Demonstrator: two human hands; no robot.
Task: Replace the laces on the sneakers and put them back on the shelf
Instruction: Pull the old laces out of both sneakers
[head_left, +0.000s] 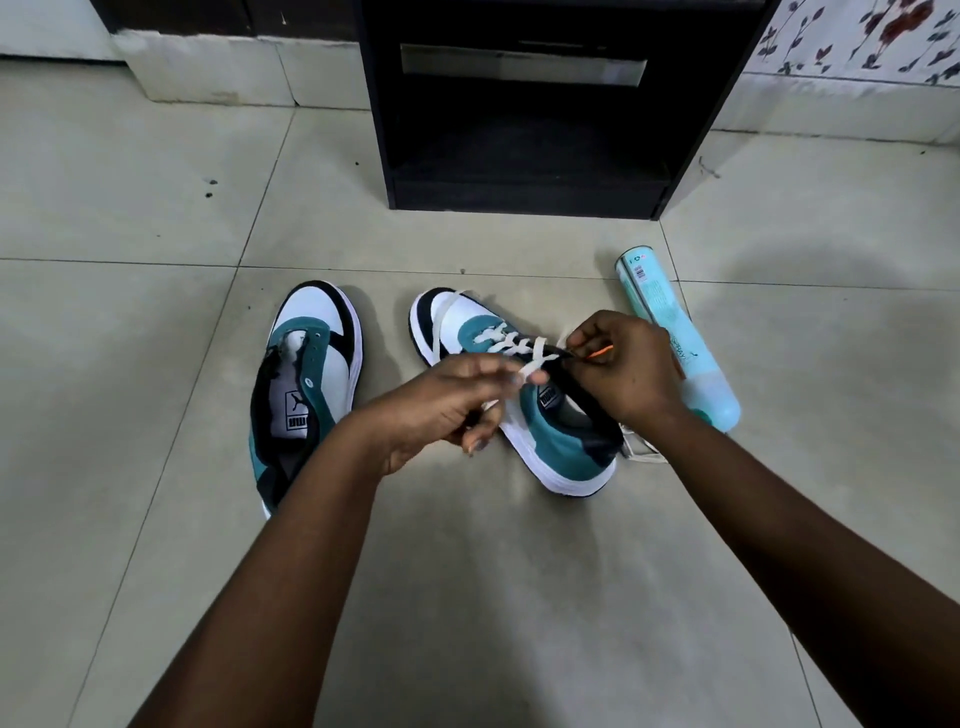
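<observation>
Sneakers, two, white with teal and black panels, both standing on the tiled floor (156, 218) in front of the shelf unit, toes pointing toward it.

Left sneaker (311, 384): one, unlaced, eyelets bare, tongue open, logo label visible on the insole. It stood just beside the left forearm, apart from the other shoe.

Right sneaker (524, 400): one, partly laced, angled with its heel toward the person. A white lace (511, 340) crossed several times over the teal eyelet panel; one loose length ran forward over the toe.

Left hand (447, 405): one, fingers curled, pinching a run of the white lace between thumb and fingertips above the shoe's collar.

Right hand (618, 364): one, fingers curled, pinching the lace end at the upper eyelets; an orange tip (601, 352) showed at the fingertips. Whether that tip belonged to the lace or to a separate item could not be told.

Further white lace (641, 451): a loose bundle lay on the floor behind the right sneaker's heel, partly hidden by the right wrist; count not discernible.

Spray can (675, 338): one, pale turquoise, lying on its side on the floor just right of the right hand.

Shelf unit (519, 156): one, black, open-fronted, standing on the floor at the far edge near the wall.
</observation>
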